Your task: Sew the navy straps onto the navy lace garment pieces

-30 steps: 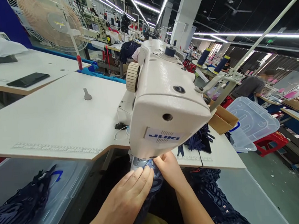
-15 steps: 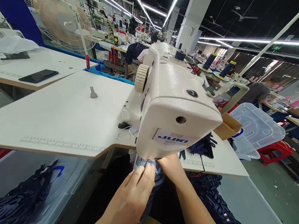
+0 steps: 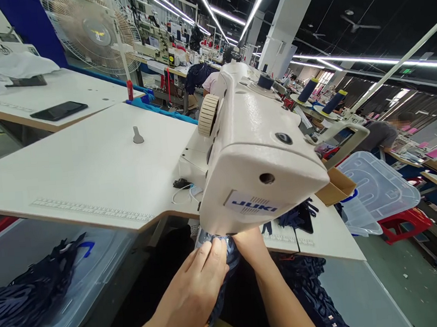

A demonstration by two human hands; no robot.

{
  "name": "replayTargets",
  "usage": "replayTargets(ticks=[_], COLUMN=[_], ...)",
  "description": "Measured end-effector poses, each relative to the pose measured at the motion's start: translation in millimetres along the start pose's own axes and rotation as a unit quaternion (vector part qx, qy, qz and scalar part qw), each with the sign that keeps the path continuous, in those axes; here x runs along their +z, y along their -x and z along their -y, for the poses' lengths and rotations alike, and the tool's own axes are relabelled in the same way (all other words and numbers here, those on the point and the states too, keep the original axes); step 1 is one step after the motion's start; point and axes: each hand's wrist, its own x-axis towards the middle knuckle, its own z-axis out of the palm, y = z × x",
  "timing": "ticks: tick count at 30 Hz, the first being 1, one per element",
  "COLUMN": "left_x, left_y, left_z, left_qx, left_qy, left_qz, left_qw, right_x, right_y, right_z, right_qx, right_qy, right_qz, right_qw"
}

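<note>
Cloth [image 3: 231, 258]: dark blue, glossy, creased, gathered in a narrow bunch below the machine's [image 3: 259, 152] near end, at the table's [image 3: 97, 165] front edge. Left hand [image 3: 200, 275]: fingers side by side, bent over the cloth, tips on it; thumb hidden, cannot tell whether it pinches. Right hand [image 3: 252, 244]: beside the cloth, fingertips hidden under the machine; grip cannot be told.

Machine: cream, smooth enamel, rounded edges, blue "JUKI" label; ribbed round handwheel [image 3: 207, 115] on its side.

Left pile [image 3: 32, 294]: dark blue, stringy, in a clear plastic bin [image 3: 88, 294]. Right pile [image 3: 311, 287]: dark, ruffled, below the table.

Surface: flat, white, wood-toned edge, printed ruler [image 3: 93, 210]; small grey spoon-shaped piece [image 3: 137, 135] lying on it. Cardboard box [image 3: 336, 187], open, right of the machine. Phone [image 3: 59, 111], black, flat, on the neighbouring table [image 3: 2, 102].

Room: round wire-caged fan [image 3: 95, 34], strip lights [image 3: 255, 7], grey floor [image 3: 409, 279], red plastic stool [image 3: 407, 225], a person [image 3: 377, 136] in grey bent over a far bench.
</note>
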Motion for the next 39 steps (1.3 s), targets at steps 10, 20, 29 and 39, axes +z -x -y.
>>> replayTargets(ticks=[10,20,29,39], left_x=[-1.0,-8.6,-3.8,3.8], left_y=[0,-1,3,9], left_z=[-2,1,5,8], left_qx=[-0.001,-0.042,-0.019,0.008], left_qy=[-0.016,-0.025,0.005,0.039], left_qz=[0.009,-0.007,-0.027,-0.035], left_qw=[1.000,0.999,0.999,0.999], right_x=[2,3,1,3], right_y=[-1,0,4,12], right_z=[3,0,-10,-16], right_qx=[-0.008,0.001,0.002,0.051], right_qy=[0.006,-0.002,-0.007,0.031], right_qz=[-0.004,-0.004,0.001,-0.041], right_qw=[1.000,1.000,1.000,0.997])
